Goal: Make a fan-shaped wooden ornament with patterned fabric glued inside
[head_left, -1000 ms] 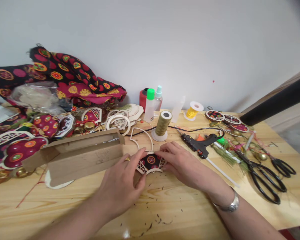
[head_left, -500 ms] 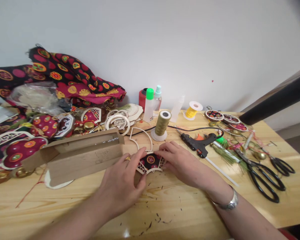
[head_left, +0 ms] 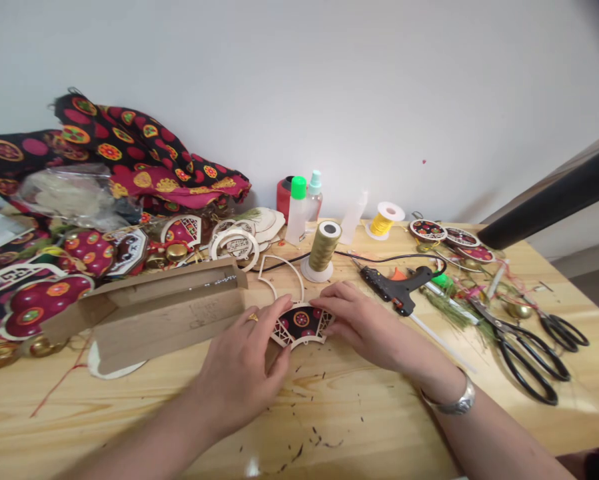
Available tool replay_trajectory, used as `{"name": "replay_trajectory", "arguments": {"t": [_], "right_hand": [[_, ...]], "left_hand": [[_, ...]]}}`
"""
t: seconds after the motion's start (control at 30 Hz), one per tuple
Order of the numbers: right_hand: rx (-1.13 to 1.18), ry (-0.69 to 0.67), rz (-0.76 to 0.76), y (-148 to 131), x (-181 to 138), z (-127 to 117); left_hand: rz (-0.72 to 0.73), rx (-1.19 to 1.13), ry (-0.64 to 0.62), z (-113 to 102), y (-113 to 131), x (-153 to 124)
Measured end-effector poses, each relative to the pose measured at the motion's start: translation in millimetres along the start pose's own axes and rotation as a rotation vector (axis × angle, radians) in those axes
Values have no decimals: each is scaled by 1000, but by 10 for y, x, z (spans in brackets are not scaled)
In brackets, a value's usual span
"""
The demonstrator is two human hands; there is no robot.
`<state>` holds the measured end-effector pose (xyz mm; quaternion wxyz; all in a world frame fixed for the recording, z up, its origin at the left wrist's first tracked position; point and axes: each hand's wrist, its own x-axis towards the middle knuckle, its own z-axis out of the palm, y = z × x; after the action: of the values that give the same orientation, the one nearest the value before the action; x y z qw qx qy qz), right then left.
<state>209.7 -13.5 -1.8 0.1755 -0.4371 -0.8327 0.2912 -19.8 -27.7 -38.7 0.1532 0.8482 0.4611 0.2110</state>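
Left hand [head_left: 239,363] and right hand [head_left: 364,321] pinch the fan ornament [head_left: 302,322].

Pale laser-cut wood ornament [head_left: 302,325] with patterned cloth; glossy varnished wooden table [head_left: 379,413].

The fan-shaped piece [head_left: 302,325] has been nudged slightly rightward on the bench [head_left: 379,413]. Its right corner has been uncovered a little by the right hand [head_left: 366,323], and the view has been tilted marginally.

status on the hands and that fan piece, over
Left hand, right hand both pinching the fan piece, one each side. Piece on the table. Cardboard box close by left hand.
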Motion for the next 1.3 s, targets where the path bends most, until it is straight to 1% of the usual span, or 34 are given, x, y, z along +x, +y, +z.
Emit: {"name": "replay_trajectory", "arguments": {"t": [0.07, 0.2, 0.27, 0.33, 0.4, 0.5, 0.67, 0.97, 1.3], "right_hand": [[25, 75, -6, 39, 0, 12], [26, 304, 20, 140, 2, 39], [34, 368, 0, 168, 5, 45], [43, 395, -48, 167, 10, 51], [53, 370, -103, 140, 17, 64], [93, 290, -146, 92, 21, 104], [145, 242, -98, 97, 13, 170], [79, 194, -62, 96, 10, 141], [38, 157, -26, 109, 14, 142]], "left_hand": [[18, -47, 22, -29, -9, -2], [46, -159, 124, -74, -36, 23], [52, -164, 189, -72, -52, 43], [66, -135, 222, -56, -63, 58], [72, -105, 219, -38, -65, 65], [56, -108, 162, -19, -52, 59], [17, -124, 121, -9, -31, 43], [16, -82, 61, 4, -36, 35], [7, -64, 42, 21, -35, 40]]}}
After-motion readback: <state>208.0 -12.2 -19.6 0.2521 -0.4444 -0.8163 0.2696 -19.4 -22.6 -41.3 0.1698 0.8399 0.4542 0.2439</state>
